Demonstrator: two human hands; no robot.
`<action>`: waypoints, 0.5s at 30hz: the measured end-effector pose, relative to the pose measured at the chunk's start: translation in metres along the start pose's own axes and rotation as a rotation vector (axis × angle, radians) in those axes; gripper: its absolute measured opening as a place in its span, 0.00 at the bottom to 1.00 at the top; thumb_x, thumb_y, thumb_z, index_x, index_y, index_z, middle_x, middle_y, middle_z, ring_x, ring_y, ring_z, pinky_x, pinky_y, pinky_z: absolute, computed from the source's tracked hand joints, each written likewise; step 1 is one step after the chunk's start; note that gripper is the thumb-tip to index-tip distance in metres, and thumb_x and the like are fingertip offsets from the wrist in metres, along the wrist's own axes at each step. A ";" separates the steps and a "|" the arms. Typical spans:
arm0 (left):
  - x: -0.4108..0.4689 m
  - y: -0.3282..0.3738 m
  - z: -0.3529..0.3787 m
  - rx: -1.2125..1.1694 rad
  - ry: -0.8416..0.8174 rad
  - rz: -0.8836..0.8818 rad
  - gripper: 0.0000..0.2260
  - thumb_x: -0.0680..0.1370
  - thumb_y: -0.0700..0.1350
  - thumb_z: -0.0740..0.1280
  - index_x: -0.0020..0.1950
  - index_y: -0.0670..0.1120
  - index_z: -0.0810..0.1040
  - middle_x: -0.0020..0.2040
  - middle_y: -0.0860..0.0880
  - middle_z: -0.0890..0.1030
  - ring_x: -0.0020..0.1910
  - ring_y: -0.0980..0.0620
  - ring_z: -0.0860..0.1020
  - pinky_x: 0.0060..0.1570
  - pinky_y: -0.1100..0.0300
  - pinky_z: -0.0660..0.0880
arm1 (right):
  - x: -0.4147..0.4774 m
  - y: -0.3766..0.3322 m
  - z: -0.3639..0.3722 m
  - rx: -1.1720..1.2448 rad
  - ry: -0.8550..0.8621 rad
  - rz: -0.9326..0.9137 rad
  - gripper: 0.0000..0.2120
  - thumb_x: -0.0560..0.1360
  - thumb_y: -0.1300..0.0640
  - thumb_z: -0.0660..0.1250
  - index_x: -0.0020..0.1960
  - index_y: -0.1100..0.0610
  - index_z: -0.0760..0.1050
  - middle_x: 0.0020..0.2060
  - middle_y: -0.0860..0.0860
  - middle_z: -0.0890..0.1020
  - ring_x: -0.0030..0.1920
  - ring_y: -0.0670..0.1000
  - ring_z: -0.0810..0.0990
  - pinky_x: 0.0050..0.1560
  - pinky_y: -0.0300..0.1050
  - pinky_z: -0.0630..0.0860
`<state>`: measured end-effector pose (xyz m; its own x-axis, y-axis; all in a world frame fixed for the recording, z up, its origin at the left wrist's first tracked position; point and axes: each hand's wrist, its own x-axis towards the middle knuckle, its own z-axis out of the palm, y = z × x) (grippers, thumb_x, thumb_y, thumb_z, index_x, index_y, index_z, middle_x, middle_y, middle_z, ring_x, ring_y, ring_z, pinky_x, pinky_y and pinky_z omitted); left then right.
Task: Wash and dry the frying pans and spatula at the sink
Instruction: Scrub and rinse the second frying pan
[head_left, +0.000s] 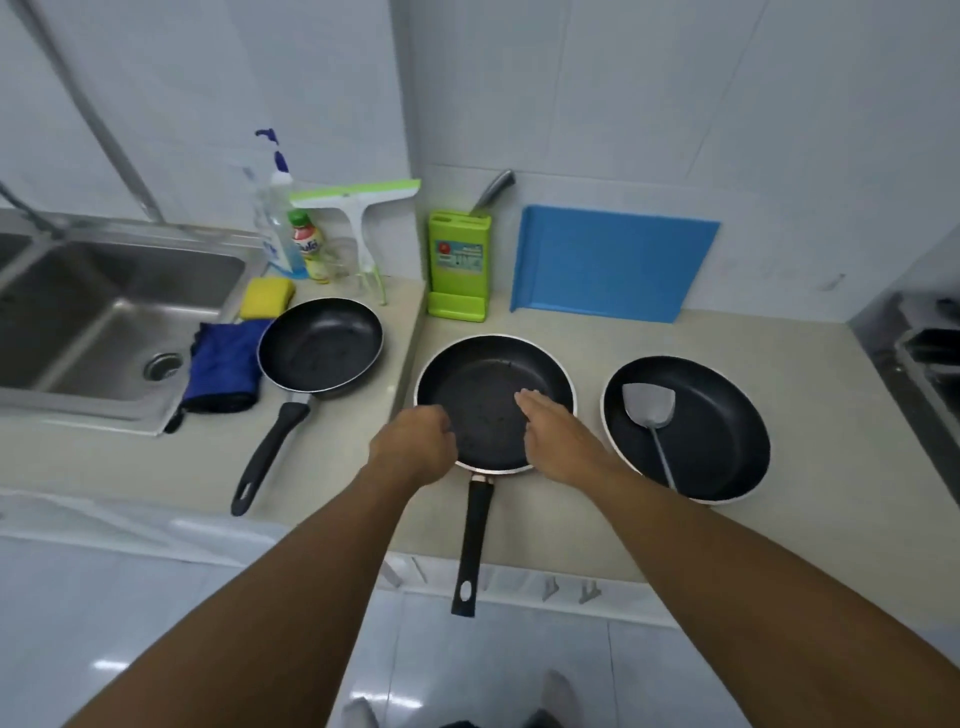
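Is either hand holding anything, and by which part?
Right hand lies open over the middle pan, holding nothing. Left hand is curled at that pan's near rim; a grip cannot be told.

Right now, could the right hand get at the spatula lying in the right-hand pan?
Probably yes. The right hand, holding nothing, is above the middle pan, and the spatula lies uncovered in the neighbouring pan on its right, with nothing standing between them.
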<state>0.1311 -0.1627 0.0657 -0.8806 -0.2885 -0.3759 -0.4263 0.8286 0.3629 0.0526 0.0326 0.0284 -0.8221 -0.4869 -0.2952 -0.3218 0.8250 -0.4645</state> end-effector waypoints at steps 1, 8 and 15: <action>-0.002 -0.018 -0.010 -0.003 0.008 -0.001 0.16 0.80 0.51 0.62 0.66 0.51 0.78 0.66 0.46 0.79 0.63 0.41 0.78 0.60 0.50 0.76 | 0.005 -0.019 0.006 0.012 0.006 0.003 0.29 0.82 0.66 0.53 0.82 0.58 0.57 0.82 0.52 0.58 0.82 0.50 0.55 0.80 0.45 0.53; -0.002 -0.150 -0.073 -0.062 0.055 -0.006 0.18 0.82 0.49 0.61 0.71 0.52 0.75 0.71 0.48 0.75 0.68 0.44 0.75 0.65 0.51 0.73 | 0.048 -0.151 0.046 0.053 0.061 -0.029 0.20 0.79 0.65 0.55 0.70 0.60 0.70 0.71 0.57 0.72 0.72 0.59 0.70 0.72 0.55 0.68; 0.007 -0.205 -0.104 -0.137 0.069 0.033 0.13 0.81 0.45 0.64 0.65 0.47 0.79 0.64 0.46 0.80 0.60 0.42 0.79 0.59 0.49 0.78 | 0.076 -0.215 0.079 0.133 0.157 0.064 0.18 0.77 0.66 0.55 0.64 0.61 0.73 0.64 0.56 0.77 0.64 0.61 0.75 0.63 0.53 0.74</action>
<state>0.1911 -0.3847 0.0775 -0.9049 -0.2981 -0.3038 -0.4167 0.7662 0.4892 0.0969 -0.2044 0.0403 -0.9053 -0.3754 -0.1989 -0.2100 0.8025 -0.5585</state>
